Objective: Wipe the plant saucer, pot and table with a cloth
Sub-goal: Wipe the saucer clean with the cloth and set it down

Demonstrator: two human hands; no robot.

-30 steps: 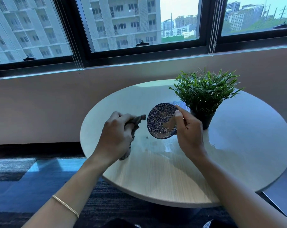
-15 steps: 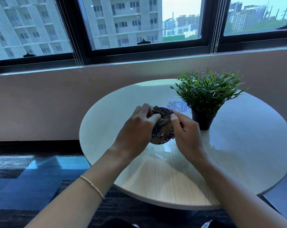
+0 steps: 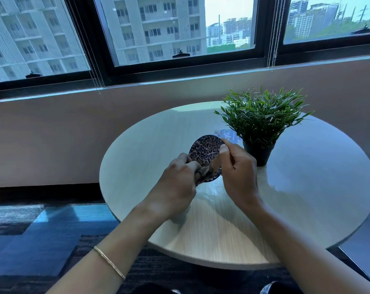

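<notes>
The bench (image 3: 307, 209) stands before a wall (image 3: 73, 134), with a window (image 3: 179, 28) above the wall at 12 o'clock. Over the middle of the bench the saucer (image 3: 205, 149) is held tilted between the hands. The right hand (image 3: 239, 172) is at its 3 o'clock edge and the left hand (image 3: 177, 185) at its 7 o'clock, with the cloth (image 3: 203, 174) between that hand and the saucer's lower part. The pot (image 3: 259, 152) stands on the bench at 1 o'clock, just right of the right hand, with the plant (image 3: 262, 117) in it. A printed card (image 3: 228, 134) lies flat on the bench behind the saucer, just left of the pot.
</notes>
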